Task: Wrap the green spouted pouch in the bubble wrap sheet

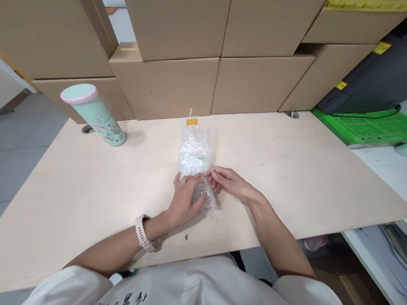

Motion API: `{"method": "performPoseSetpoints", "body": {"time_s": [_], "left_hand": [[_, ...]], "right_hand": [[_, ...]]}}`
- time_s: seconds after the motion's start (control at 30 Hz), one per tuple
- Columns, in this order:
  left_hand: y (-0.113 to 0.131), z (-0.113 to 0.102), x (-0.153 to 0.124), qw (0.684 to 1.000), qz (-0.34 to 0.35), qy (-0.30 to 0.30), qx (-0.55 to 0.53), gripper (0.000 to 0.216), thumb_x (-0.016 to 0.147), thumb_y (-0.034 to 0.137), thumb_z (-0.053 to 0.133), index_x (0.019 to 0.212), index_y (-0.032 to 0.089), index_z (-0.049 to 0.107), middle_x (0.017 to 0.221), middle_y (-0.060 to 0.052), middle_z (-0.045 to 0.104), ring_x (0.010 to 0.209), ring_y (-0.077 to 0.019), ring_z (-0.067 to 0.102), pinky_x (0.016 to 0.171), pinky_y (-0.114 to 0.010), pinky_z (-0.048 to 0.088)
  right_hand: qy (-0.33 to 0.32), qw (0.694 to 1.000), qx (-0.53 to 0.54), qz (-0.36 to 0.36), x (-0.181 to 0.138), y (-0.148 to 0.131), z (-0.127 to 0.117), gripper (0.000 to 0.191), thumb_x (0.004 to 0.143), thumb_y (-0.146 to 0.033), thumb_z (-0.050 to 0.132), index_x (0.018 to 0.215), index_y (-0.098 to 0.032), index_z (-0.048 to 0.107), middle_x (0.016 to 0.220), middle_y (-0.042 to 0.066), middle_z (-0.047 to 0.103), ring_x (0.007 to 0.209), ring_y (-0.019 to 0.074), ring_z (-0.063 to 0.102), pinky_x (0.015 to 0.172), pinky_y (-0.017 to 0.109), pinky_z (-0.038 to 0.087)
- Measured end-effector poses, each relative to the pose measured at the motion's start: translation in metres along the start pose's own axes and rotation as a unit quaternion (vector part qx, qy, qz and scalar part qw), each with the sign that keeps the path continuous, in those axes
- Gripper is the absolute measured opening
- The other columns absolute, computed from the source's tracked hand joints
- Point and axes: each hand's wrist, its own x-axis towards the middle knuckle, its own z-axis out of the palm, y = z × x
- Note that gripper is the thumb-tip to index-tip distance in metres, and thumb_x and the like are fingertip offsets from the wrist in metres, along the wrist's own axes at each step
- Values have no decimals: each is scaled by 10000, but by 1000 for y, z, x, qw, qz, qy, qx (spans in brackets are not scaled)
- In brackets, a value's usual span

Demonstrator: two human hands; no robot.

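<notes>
A clear bubble-wrap pouch (195,147) with a small orange tab at its far end lies lengthwise in the middle of the pale wooden table (296,183). My left hand (185,201), with a pink watch on its wrist, lies over the pouch's near end, fingers curled down onto it. My right hand (227,181) reaches in from the right and pinches the pouch's near right edge with its fingertips. The contents of the pouch are too blurred to name.
A mint-green tumbler (95,114) with a pink lid stands at the far left of the table. Stacked cardboard boxes (201,48) wall off the back edge. A green mat (370,127) and a dark device sit on a white surface to the right.
</notes>
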Motion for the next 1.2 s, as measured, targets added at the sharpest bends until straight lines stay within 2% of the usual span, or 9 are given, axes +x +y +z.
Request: {"method": "performPoseSetpoints", "body": {"time_s": [0.17, 0.37, 0.47, 0.57, 0.7, 0.83, 1.0, 1.1, 1.2], "left_hand": [[-3, -1, 1, 1000, 3, 31, 1, 292, 935, 306, 520, 1207, 266, 618, 1423, -105, 510, 1219, -276, 506, 1096, -529, 293], [-3, 3, 4, 998, -4, 58, 4, 207, 938, 257, 511, 829, 227, 684, 1195, -68, 630, 1078, -237, 539, 1032, -502, 332], [-3, 1, 5, 998, -2, 62, -7, 258, 937, 265, 514, 742, 223, 678, 1105, -55, 647, 1051, -234, 534, 996, -484, 349], [-1, 0, 4, 998, 2, 51, -21, 226, 917, 280, 538, 749, 230, 681, 1082, -58, 644, 1054, -243, 523, 980, -475, 368], [7, -10, 5, 998, 12, 57, -12, 163, 909, 300, 549, 929, 241, 699, 1220, -83, 616, 1154, -269, 499, 1005, -477, 382], [9, -44, 18, 987, 84, 122, 68, 327, 932, 358, 546, 1242, 304, 635, 1588, -56, 342, 1460, -337, 259, 1157, -573, 176], [-8, -98, 39, 990, 93, 97, 48, 410, 1000, 493, 386, 1295, 336, 623, 1596, -2, 365, 1525, -316, 174, 1175, -615, -109], [-14, -108, 42, 993, 28, 8, -111, 590, 997, 608, 263, 1207, 268, 696, 1464, -40, 550, 1441, -305, 384, 1216, -585, 21], [-10, -98, 39, 925, -67, -96, -361, 755, 944, 720, 219, 1184, 202, 713, 1267, -97, 692, 1257, -329, 584, 1126, -531, 360]], "right_hand": [[22, 996, -78, -31, 5, 9, 4, 272, 845, -372, 600, 1031, -185, 665, 769, -18, 561, 635, 110, 509, 594, 255, 438], [225, 926, -302, 7, 10, 15, 10, 407, 747, -454, 727, 1064, -232, 603, 924, 5, 631, 714, 148, 564, 699, 307, 447], [188, 951, -244, 10, 11, 16, 13, 417, 736, -473, 741, 1033, -226, 583, 997, 34, 657, 804, 174, 614, 745, 323, 473], [148, 989, -24, 14, 13, 14, 19, 472, 673, -384, 795, 1026, -224, 526, 1048, 45, 672, 931, 197, 649, 787, 325, 509], [113, 973, 193, 48, 14, 7, 23, 498, 578, -225, 813, 986, -218, 529, 976, 23, 691, 917, 201, 669, 778, 317, 529], [89, 970, 222, 41, 9, 0, 20, 475, 531, -156, 806, 910, -220, 525, 833, -29, 666, 789, 173, 659, 716, 288, 520], [-53, 980, 188, -34, -3, -9, 21, 506, 579, -240, 842, 1008, -210, 576, 926, 3, 683, 863, 188, 659, 753, 296, 523], [-66, 980, 169, -80, -9, -12, 21, 552, 597, -267, 858, 1082, -215, 599, 991, 22, 694, 920, 204, 660, 797, 317, 530], [-11, 980, 172, -98, -13, -14, 19, 558, 578, -279, 881, 1067, -226, 618, 978, 21, 698, 906, 209, 665, 812, 336, 535]]}}
